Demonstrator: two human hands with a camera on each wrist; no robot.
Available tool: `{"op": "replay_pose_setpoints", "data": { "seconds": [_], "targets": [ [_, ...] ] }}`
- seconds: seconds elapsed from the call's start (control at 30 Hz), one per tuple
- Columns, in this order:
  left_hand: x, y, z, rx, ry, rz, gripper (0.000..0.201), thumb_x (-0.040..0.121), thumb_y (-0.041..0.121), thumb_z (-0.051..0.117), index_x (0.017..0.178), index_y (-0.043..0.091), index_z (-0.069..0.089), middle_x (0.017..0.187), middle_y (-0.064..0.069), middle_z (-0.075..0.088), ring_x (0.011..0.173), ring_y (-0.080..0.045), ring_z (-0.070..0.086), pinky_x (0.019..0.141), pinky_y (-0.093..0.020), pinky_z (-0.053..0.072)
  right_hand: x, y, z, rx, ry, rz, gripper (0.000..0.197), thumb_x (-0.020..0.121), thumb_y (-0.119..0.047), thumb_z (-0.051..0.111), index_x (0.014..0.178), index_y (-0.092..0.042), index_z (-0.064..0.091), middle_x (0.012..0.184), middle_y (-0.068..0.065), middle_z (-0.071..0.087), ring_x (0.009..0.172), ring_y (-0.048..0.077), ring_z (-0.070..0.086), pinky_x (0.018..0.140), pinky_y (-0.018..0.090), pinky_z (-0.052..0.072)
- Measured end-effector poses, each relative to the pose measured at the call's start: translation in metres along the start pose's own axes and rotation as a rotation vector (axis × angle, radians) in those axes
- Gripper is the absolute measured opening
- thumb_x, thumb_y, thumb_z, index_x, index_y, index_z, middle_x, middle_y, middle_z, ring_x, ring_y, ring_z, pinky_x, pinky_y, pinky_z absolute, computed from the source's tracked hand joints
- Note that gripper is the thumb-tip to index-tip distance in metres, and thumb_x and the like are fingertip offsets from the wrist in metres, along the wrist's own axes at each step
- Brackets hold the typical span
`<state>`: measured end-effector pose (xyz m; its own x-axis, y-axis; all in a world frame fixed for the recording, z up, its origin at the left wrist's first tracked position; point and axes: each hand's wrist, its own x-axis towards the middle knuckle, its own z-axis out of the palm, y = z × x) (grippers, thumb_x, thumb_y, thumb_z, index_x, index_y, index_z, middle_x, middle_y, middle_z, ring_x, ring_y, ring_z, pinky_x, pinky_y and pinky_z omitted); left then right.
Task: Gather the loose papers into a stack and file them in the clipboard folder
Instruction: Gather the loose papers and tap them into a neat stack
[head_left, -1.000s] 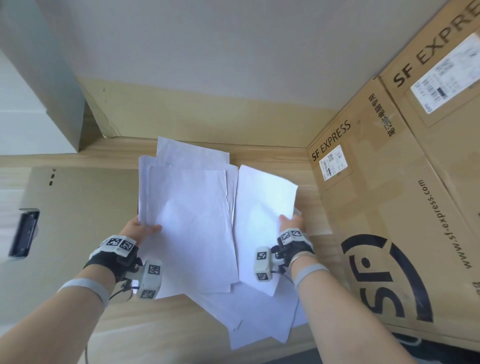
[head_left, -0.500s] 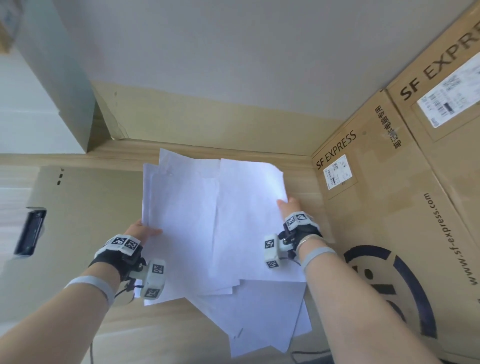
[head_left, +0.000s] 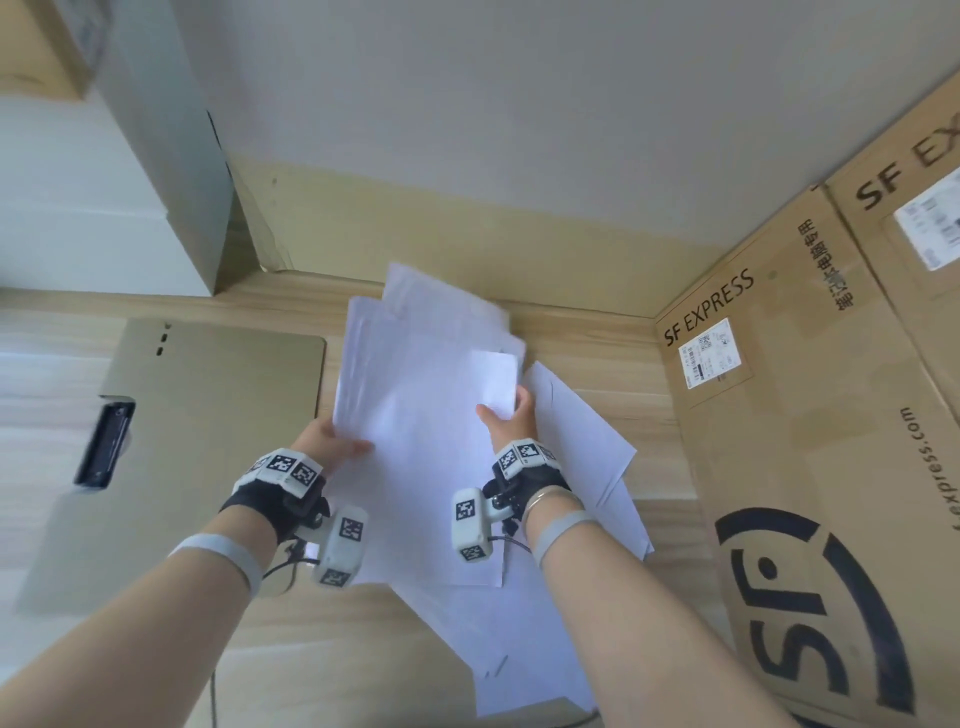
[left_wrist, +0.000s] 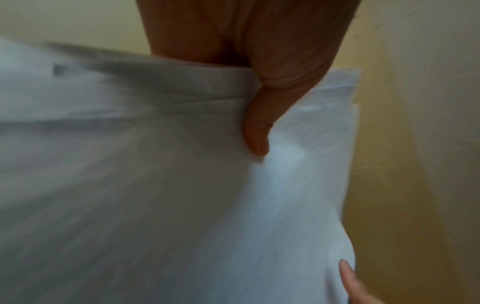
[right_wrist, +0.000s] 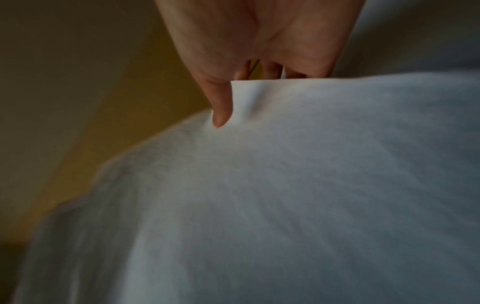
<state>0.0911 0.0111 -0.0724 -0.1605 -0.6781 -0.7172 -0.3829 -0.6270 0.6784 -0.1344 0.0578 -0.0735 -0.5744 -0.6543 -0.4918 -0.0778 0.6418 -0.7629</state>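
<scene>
Gripped papers (head_left: 415, 415) mid-table, long axis 12-to-6, left hand (head_left: 327, 441) pinching 9 o'clock edge, right hand (head_left: 506, 421) pinching 3 o'clock edge, with folder (head_left: 208, 415) lying open at 9 o'clock, nearer left hand.

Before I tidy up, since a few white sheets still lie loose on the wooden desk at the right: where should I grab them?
Judging by how they lie, take the loose white paper sheets by their fanned right-hand corners, coming from the right with the right hand. Those edges stick out past the held white paper stack, towards the brown cardboard box.
</scene>
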Motion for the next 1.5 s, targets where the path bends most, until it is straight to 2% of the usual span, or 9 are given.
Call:
{"op": "replay_pose_setpoints", "data": {
  "seconds": [0.1, 0.27, 0.4, 0.63, 0.73, 0.9, 1.03, 1.13, 1.5],
  "targets": [
    [-0.012, 0.022, -0.002, -0.081, -0.020, 0.135, 0.018, 0.079, -0.003, 0.066, 0.094, 0.007, 0.062, 0.100, -0.023, 0.067, 0.091, -0.035, 0.063, 0.093, -0.052, 0.049, -0.009, -0.017, -0.022, 0.271, 0.033, -0.004, 0.079, 0.077, -0.008, 0.071, 0.142, -0.006, 0.026, 0.132, 0.013, 0.052, 0.113, 0.019, 0.054, 0.104, 0.041, 0.043],
    [-0.032, 0.067, -0.009, -0.122, 0.017, 0.406, 0.016, 0.079, -0.001, 0.067, 0.082, 0.015, 0.064, 0.052, 0.022, 0.067, 0.071, -0.013, 0.060, 0.066, -0.020, 0.054, -0.026, -0.071, -0.067, 0.215, 0.038, -0.307, 0.023, 0.085, -0.005, 0.063, 0.106, 0.003, 0.061, 0.100, 0.006, 0.063, 0.095, 0.015, 0.057, 0.064, 0.001, 0.046],
    [-0.054, 0.094, -0.012, -0.207, 0.007, 0.520, 0.027, 0.073, 0.001, 0.072, 0.086, 0.024, 0.063, 0.077, 0.013, 0.071, 0.075, -0.003, 0.065, 0.078, -0.026, 0.051, -0.041, -0.099, -0.080, 0.323, -0.028, -0.417, 0.017, 0.081, 0.000, 0.066, 0.086, -0.016, 0.063, 0.088, -0.004, 0.069, 0.088, 0.016, 0.065, 0.085, 0.031, 0.051],
    [-0.081, 0.122, -0.018, -0.311, 0.002, 0.703, 0.072, 0.046, 0.038, 0.086, 0.111, 0.033, 0.056, 0.114, -0.001, 0.063, 0.111, -0.022, 0.060, 0.098, -0.039, 0.047, -0.046, -0.099, -0.072, 0.326, -0.088, -0.479, 0.047, 0.063, 0.007, 0.076, 0.103, -0.012, 0.058, 0.074, -0.019, 0.069, 0.066, -0.015, 0.063, 0.069, 0.013, 0.052],
    [-0.090, 0.132, -0.015, -0.277, 0.053, 0.783, 0.040, 0.058, 0.050, 0.073, 0.095, 0.045, 0.059, 0.102, 0.009, 0.062, 0.108, -0.029, 0.055, 0.103, -0.048, 0.040, -0.045, -0.094, -0.066, 0.259, -0.078, -0.452, 0.034, 0.067, 0.007, 0.077, 0.091, -0.010, 0.061, 0.080, -0.013, 0.065, 0.061, -0.018, 0.061, 0.063, 0.006, 0.051],
    [-0.092, 0.152, -0.007, -0.472, 0.211, 0.780, 0.029, 0.078, 0.039, 0.061, 0.061, 0.024, 0.044, 0.063, 0.006, 0.039, 0.064, -0.013, 0.036, 0.064, -0.024, 0.028, -0.052, -0.096, -0.067, 0.333, -0.100, -0.500, 0.042, 0.064, 0.006, 0.079, 0.091, -0.021, 0.061, 0.079, -0.017, 0.070, 0.068, -0.012, 0.064, 0.065, 0.007, 0.051],
    [-0.084, 0.154, -0.002, -0.440, 0.268, 0.811, 0.022, 0.084, 0.013, 0.055, 0.071, 0.027, 0.044, 0.072, 0.010, 0.043, 0.054, 0.008, 0.042, 0.059, -0.011, 0.032, -0.061, -0.104, -0.072, 0.343, -0.088, -0.613, 0.064, 0.044, -0.045, 0.087, 0.100, -0.038, 0.056, 0.104, -0.007, 0.060, 0.090, 0.012, 0.059, 0.082, 0.025, 0.051],
    [-0.084, 0.144, -0.003, -0.313, 0.231, 0.841, 0.015, 0.083, 0.030, 0.056, 0.094, 0.031, 0.045, 0.092, 0.019, 0.046, 0.071, 0.017, 0.043, 0.072, -0.006, 0.034, -0.065, -0.115, -0.075, 0.322, -0.020, -0.739, 0.054, 0.056, -0.033, 0.079, 0.103, -0.044, 0.053, 0.106, -0.026, 0.059, 0.101, 0.012, 0.057, 0.096, 0.035, 0.045],
    [-0.060, 0.102, -0.012, -0.073, -0.015, 0.534, 0.029, 0.068, 0.005, 0.078, 0.089, 0.018, 0.063, 0.090, -0.001, 0.066, 0.089, -0.023, 0.062, 0.087, -0.036, 0.048, -0.066, -0.122, -0.080, 0.517, -0.044, -0.729, 0.022, 0.077, -0.032, 0.061, 0.099, -0.029, 0.056, 0.075, -0.010, 0.066, 0.078, 0.009, 0.057, 0.081, 0.028, 0.040]
  ]
}}
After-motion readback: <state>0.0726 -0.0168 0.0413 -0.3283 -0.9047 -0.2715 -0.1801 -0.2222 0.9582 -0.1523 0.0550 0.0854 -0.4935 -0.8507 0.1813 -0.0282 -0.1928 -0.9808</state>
